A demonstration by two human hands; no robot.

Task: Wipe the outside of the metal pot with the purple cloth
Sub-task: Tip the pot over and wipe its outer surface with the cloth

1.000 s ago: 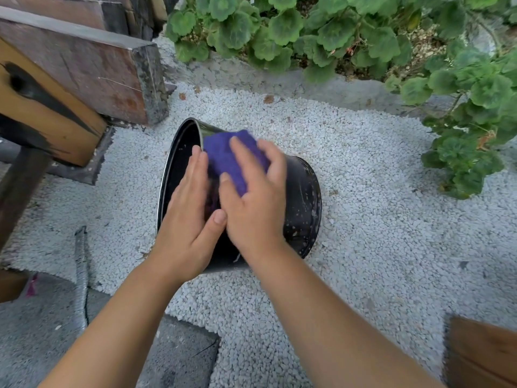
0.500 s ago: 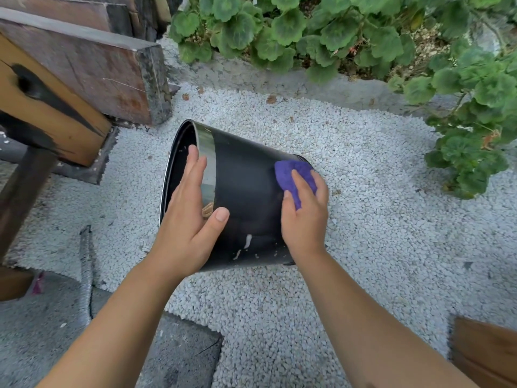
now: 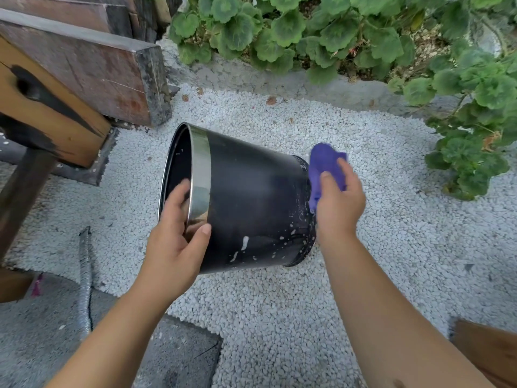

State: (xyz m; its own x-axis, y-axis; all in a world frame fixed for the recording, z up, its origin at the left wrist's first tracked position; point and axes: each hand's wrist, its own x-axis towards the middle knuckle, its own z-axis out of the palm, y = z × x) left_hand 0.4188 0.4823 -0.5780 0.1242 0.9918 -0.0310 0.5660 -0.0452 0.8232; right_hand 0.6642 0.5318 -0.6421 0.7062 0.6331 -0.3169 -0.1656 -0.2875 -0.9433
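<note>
Now swept off the pot (image 3: pixel 251 197) wall to its base, cloth (image 3: pixel 326 169) pinched in right hand (image 3: pixel 338 203); left hand (image 3: pixel 176 236) clamped on rim; lower splashes unwiped.

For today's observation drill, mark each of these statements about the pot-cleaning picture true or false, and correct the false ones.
1. The metal pot lies tipped on its side on white gravel. True.
2. The left hand grips the pot's rim. True.
3. The purple cloth lies inside the pot. False: the right hand holds it at the pot's base end.
4. The pot's outside is spotless. False: pale splashes mark its lower wall.
5. Leafy plants grow beyond the gravel. True.
</note>
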